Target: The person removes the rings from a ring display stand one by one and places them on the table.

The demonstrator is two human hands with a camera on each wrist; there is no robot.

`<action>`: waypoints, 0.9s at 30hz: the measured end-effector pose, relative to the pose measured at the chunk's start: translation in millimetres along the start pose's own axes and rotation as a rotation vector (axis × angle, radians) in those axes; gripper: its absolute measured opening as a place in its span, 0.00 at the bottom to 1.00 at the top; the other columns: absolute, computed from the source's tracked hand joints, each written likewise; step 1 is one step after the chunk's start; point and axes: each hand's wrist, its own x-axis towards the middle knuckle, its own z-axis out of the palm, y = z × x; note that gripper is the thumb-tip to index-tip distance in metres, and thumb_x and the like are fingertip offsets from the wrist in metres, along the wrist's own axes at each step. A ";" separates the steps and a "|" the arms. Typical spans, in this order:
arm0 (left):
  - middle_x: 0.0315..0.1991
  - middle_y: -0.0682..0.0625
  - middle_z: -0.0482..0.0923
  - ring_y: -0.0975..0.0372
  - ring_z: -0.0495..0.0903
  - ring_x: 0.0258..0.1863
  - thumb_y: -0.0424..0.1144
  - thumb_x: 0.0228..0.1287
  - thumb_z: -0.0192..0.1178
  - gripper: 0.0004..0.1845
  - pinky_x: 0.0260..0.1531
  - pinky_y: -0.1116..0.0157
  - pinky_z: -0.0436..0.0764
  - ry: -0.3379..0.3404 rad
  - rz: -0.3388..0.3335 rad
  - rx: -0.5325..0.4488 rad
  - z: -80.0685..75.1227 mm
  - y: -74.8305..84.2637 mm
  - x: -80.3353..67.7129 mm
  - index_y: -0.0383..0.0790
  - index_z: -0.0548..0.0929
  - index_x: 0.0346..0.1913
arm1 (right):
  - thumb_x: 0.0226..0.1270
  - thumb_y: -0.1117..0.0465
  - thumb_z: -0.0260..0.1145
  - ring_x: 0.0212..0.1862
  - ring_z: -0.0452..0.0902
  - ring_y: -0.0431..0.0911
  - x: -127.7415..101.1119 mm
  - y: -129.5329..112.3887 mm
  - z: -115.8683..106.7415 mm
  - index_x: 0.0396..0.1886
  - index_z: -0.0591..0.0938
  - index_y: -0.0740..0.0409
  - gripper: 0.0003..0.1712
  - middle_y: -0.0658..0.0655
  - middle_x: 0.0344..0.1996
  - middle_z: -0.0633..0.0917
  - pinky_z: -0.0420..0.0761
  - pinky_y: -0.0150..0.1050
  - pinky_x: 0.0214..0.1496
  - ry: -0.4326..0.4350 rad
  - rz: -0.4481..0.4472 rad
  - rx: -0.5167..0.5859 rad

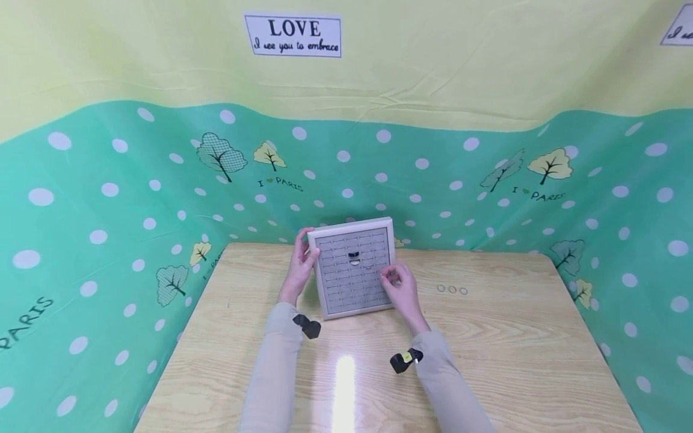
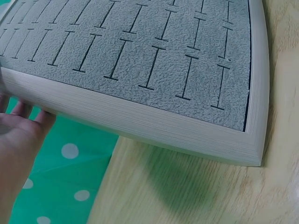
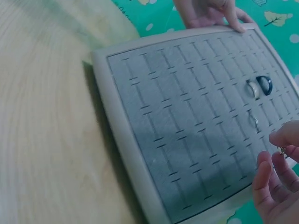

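Observation:
A ring display tray [image 1: 325, 270], grey padding with slots inside a pale frame, stands tilted up on the table. My left hand [image 1: 301, 264] grips its left edge near the upper corner, thumb over the front of the frame. Three rings sit in the slots: a wide black ring [image 3: 266, 85], a silver ring [image 3: 253, 89] and a thinner silver ring [image 3: 253, 120]. My right hand [image 1: 400, 286] is in front of the tray's right side. Its thumb and index finger pinch a small shiny ring [image 3: 282, 150], mostly hidden by the fingertips.
Three loose rings [image 1: 452, 290] lie in a row on the wooden table [image 1: 514, 337], right of the tray. A green and yellow printed cloth [image 1: 433, 156] hangs behind the table and along both sides.

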 end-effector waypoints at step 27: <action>0.61 0.36 0.68 0.45 0.74 0.56 0.27 0.71 0.49 0.29 0.54 0.51 0.75 -0.007 -0.004 -0.011 -0.2 -2.0 -0.1 0.48 0.58 0.71 | 0.58 0.74 0.65 0.38 0.76 0.52 -22.0 64.9 -50.7 0.35 0.80 0.64 0.06 0.61 0.43 0.77 0.77 0.35 0.39 0.036 0.095 -0.146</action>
